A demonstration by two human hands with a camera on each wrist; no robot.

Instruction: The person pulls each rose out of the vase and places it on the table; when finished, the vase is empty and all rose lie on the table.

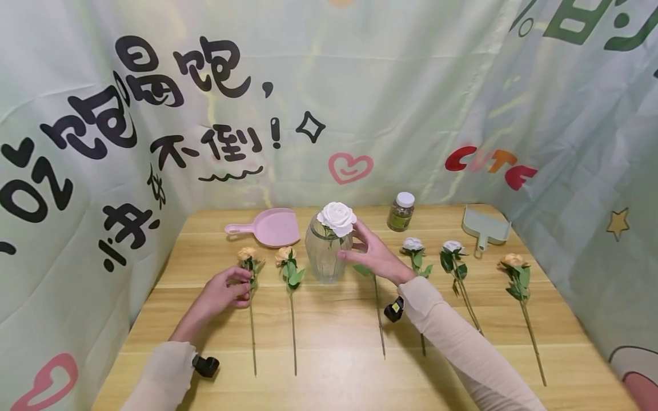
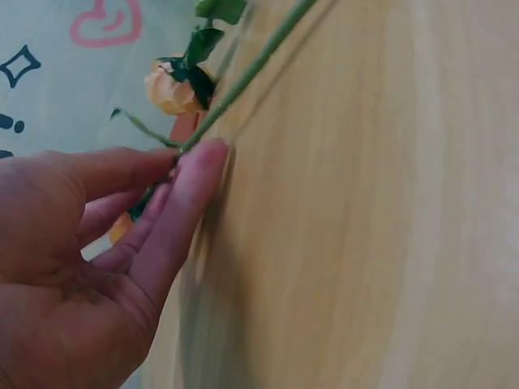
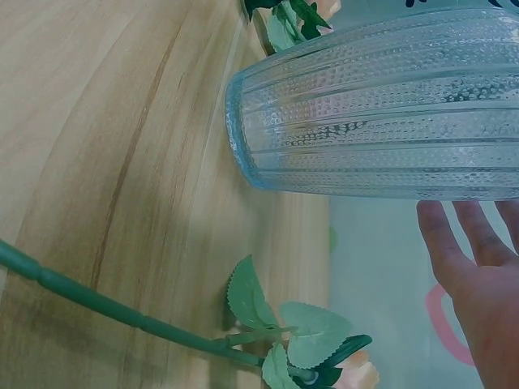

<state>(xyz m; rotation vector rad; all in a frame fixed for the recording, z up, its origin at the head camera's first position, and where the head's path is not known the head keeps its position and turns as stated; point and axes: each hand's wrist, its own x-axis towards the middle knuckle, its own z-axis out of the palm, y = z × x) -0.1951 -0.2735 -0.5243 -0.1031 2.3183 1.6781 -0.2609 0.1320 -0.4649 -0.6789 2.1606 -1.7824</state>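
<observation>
My left hand [image 1: 231,288] pinches the stem of a peach rose [image 1: 247,254] at the left of the table. In the left wrist view, thumb and fingertips meet on its green stem [image 2: 247,77]. A clear ribbed glass vase [image 1: 324,260] stands upright mid-table, with a white rose [image 1: 337,218] at its mouth. My right hand [image 1: 377,257] holds the vase's right side, thumb in front and fingers near the rim. The right wrist view shows fingertips right at the glass [image 3: 373,121]. Below this hand lies a leafy stem [image 1: 379,319], its bloom hidden in the head view.
Another peach rose [image 1: 285,257] lies left of the vase. Two white roses [image 1: 413,245] [image 1: 453,248] and a peach rose [image 1: 514,261] lie at the right. Behind are a pink dustpan [image 1: 277,228], a lidded jar [image 1: 401,212] and a grey-green dustpan [image 1: 485,225], before a printed curtain [image 1: 401,103].
</observation>
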